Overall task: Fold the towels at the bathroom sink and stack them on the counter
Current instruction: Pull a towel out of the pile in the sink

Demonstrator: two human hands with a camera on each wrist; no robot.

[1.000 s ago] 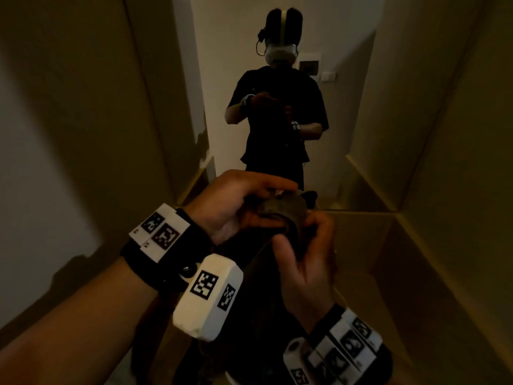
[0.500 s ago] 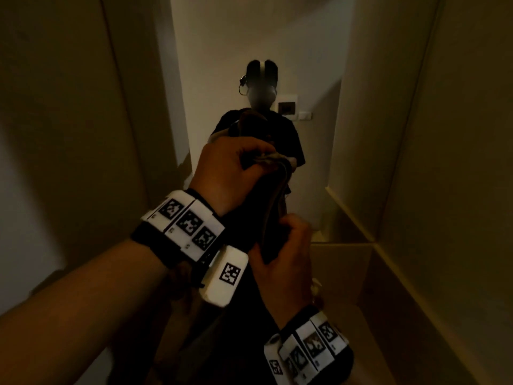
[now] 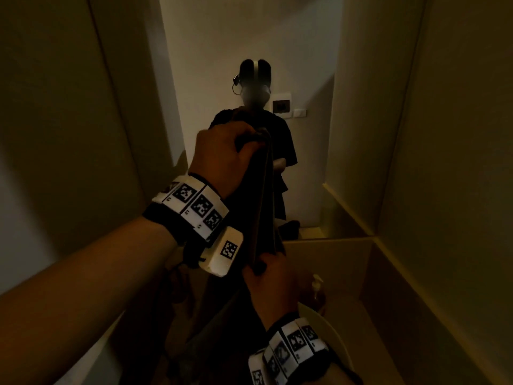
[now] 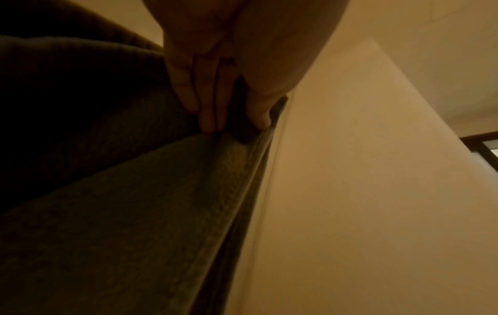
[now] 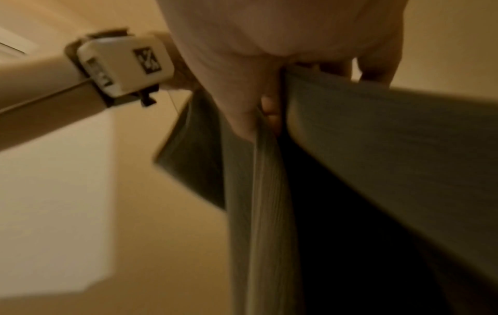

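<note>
The left hand is raised in front of the mirror, its fingers pressed together and its thumb opposite them, pinching the top edge of a dark towel. The towel hangs straight down in folded layers, held in the air over the near edge of the counter. Lower down, the right hand grips the same towel (the wrist view shows its thumb and a fingertip clamping one layer). A pale basin rim curves along the counter's right side, beside a small pump bottle.
</note>
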